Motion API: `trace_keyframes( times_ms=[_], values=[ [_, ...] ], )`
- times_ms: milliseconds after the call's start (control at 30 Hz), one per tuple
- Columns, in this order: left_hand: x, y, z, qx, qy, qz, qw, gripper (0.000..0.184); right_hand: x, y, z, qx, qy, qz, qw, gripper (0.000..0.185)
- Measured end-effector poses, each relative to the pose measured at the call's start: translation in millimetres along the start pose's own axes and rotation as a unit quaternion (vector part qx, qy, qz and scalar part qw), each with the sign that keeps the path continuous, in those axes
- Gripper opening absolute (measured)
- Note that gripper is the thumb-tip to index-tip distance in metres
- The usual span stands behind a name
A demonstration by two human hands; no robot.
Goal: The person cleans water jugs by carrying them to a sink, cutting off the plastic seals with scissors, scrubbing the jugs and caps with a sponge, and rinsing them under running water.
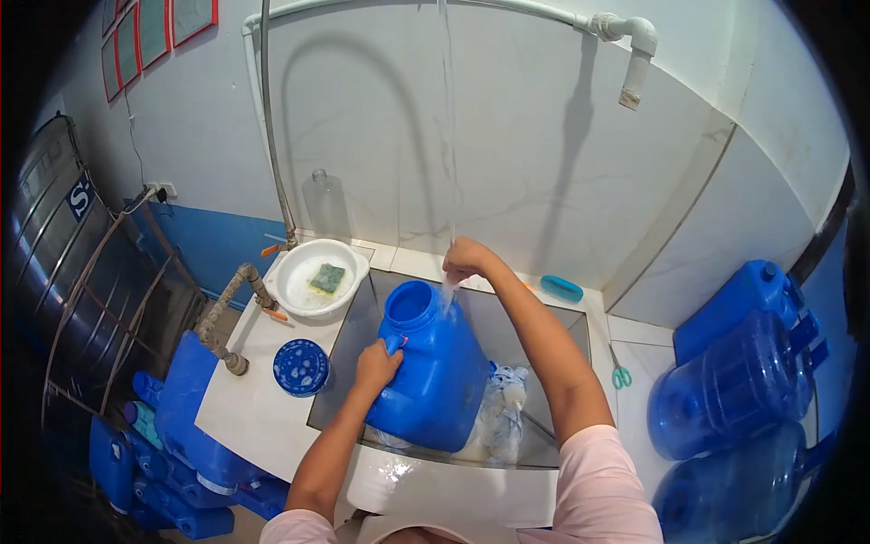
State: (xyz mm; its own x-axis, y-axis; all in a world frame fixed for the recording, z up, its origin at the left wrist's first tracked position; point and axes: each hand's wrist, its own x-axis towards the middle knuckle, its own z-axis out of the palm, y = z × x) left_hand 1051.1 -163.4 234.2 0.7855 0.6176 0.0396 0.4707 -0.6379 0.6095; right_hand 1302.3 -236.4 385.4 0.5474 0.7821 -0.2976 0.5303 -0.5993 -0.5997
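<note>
A large blue jug (435, 372) with an uncapped round mouth stands tilted in the sink (566, 335). My left hand (378, 365) is closed around the jug's handle. Above the jug's right shoulder, my right hand (464, 259) is closed in the stream of water (450, 136) falling from above; what it holds, if anything, is hidden. On the counter to the left lies a blue lid (301, 367) with foam on it. Behind that, a white basin (294, 295) holds suds and a green-and-yellow sponge (326, 278). Cloths or bags (504, 408) lie in the sink beside the jug.
A teal brush (562, 288) and green-handled scissors (621, 376) lie right of the sink. Large blue bottles (725, 390) stand at the far right. A clear bottle (325, 207) is by the wall. Pipes (222, 317) rise at left, near stacked blue containers (186, 408).
</note>
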Motion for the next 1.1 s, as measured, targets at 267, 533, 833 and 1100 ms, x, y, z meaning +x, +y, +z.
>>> trace_keyframes(
  times_ms=[267,533,833,1100],
  values=[
    [62.7,35.5,-8.3,-0.150,-0.055,0.141,0.977,0.051,-0.5,-3.1,-3.5,0.313,-0.061,0.035,0.947,0.008],
    [87.2,72.7,4.6,-0.141,-0.162,0.156,0.964,0.058,1.7,22.0,17.4,0.035,0.072,-0.024,0.997,0.031],
    [-1.7,45.6,39.5,-0.200,-0.055,0.138,0.968,0.034,-86.2,57.3,110.6,-0.326,0.273,-0.354,0.833,0.070],
    [-48.4,-122.8,35.2,-0.551,-0.191,-0.258,0.770,0.029,-97.4,1.2,82.8,-0.307,0.330,-0.368,0.813,0.062]
  ],
)
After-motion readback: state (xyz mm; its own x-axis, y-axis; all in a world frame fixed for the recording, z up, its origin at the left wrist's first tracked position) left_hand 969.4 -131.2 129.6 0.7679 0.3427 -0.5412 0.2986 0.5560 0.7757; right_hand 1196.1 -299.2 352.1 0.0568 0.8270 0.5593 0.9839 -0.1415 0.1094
